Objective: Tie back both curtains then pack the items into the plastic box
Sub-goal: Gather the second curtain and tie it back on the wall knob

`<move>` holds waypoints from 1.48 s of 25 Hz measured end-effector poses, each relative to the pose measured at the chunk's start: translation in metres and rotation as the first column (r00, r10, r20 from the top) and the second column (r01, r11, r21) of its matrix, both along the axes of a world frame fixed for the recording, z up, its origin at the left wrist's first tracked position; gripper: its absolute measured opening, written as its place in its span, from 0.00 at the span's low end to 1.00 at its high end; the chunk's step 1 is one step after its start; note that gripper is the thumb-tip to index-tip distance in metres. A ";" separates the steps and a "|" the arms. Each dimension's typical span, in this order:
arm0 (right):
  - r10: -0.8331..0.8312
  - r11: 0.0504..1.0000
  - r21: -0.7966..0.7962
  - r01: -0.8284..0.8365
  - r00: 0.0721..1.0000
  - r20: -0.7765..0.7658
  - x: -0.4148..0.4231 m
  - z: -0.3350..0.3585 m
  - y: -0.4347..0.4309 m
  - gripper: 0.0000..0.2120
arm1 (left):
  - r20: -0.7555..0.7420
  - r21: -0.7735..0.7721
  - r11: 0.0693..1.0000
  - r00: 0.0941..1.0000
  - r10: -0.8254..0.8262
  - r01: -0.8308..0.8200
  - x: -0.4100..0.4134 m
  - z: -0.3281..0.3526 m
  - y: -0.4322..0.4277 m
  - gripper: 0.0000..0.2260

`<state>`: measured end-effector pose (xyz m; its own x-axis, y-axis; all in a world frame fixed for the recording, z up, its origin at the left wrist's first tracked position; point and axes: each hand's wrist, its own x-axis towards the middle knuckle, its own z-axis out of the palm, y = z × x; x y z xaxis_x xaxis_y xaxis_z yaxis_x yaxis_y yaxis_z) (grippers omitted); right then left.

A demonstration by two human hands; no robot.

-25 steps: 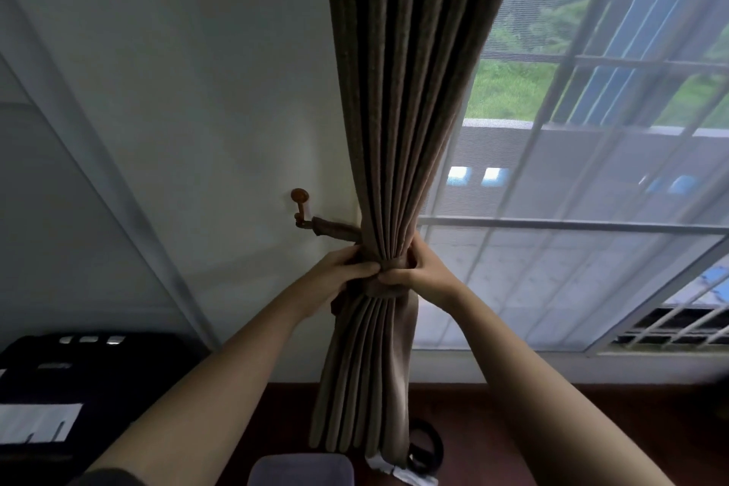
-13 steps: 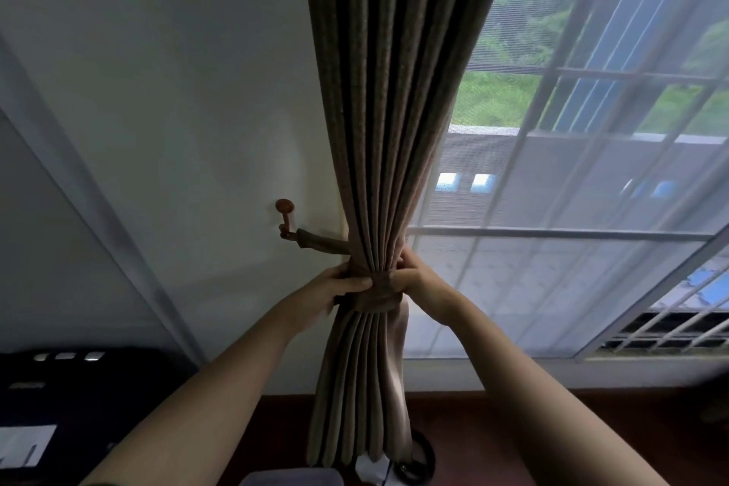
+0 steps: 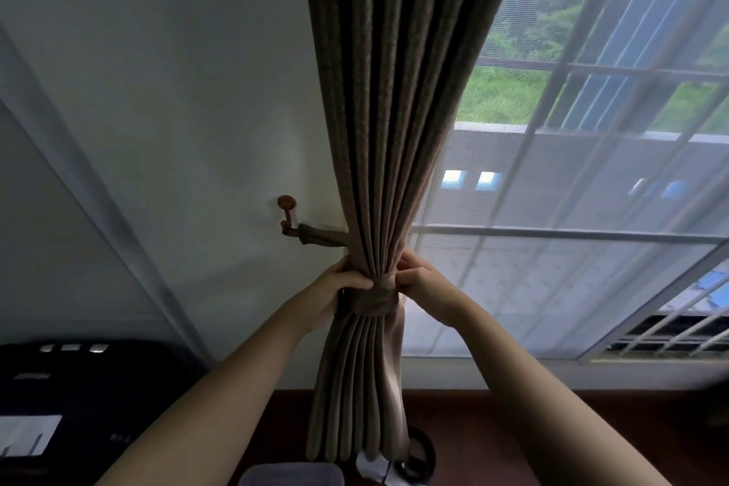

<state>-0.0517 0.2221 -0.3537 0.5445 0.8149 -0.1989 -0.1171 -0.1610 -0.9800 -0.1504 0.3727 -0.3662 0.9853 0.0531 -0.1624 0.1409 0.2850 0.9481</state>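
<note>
Both hands work at the tieback [image 3: 374, 298] on the gathered curtain [image 3: 394, 122].

The brown curtain hangs bunched between the wall [image 3: 177, 110] on the left and the window [image 3: 572, 268] on the right, cinched by a matching tieback whose strap runs left to a wooden hook [image 3: 287, 214]. The left hand [image 3: 340, 288] grips the curtain at the tieback's left edge, fingers curled round it. The right hand [image 3: 421, 281] pinches the tieback's right edge.

1 head cam; close, facing curtain [image 3: 394, 91]
</note>
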 end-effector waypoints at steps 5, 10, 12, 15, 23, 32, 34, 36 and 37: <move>0.074 0.992 -0.113 -0.056 0.985 0.158 0.000 0.006 -0.003 0.22 | -0.022 -0.001 1.000 1.000 -0.006 0.006 0.000 0.001 -0.001 0.19; 0.046 0.999 -0.026 -0.041 0.980 0.192 -0.003 0.014 -0.004 0.25 | -0.020 -0.008 0.998 0.998 0.062 -0.062 0.000 0.001 0.000 0.19; 0.090 0.995 -0.070 -0.077 0.974 0.206 0.000 0.017 -0.004 0.25 | -0.029 0.001 0.998 0.997 0.069 -0.069 -0.002 0.002 0.002 0.18; 0.153 0.973 -0.214 -0.090 0.941 0.302 0.011 0.019 -0.001 0.20 | -0.039 0.005 0.998 0.997 0.067 -0.067 -0.006 0.005 0.001 0.17; 0.291 0.934 -0.273 -0.230 0.934 0.206 0.014 0.028 0.009 0.20 | -0.057 0.045 0.999 0.998 0.021 -0.019 -0.014 0.020 0.002 0.13; 0.283 0.928 -0.322 -0.187 0.916 0.284 0.018 0.035 0.010 0.14 | -0.140 0.121 0.991 0.988 0.068 -0.051 -0.017 0.034 0.014 0.08; 0.283 0.934 -0.311 -0.174 0.892 0.351 0.016 0.041 0.011 0.14 | -0.124 -0.018 0.991 0.983 0.132 -0.136 -0.017 0.034 0.022 0.09; 0.293 0.939 -0.287 -0.191 0.881 0.371 0.013 0.047 0.012 0.10 | -0.151 -0.065 0.981 0.973 0.173 -0.184 -0.015 0.033 0.028 0.09; 0.283 0.941 -0.283 -0.186 0.891 0.355 0.013 0.049 0.013 0.08 | -0.200 -0.057 0.978 0.963 0.184 -0.198 -0.012 0.035 0.029 0.09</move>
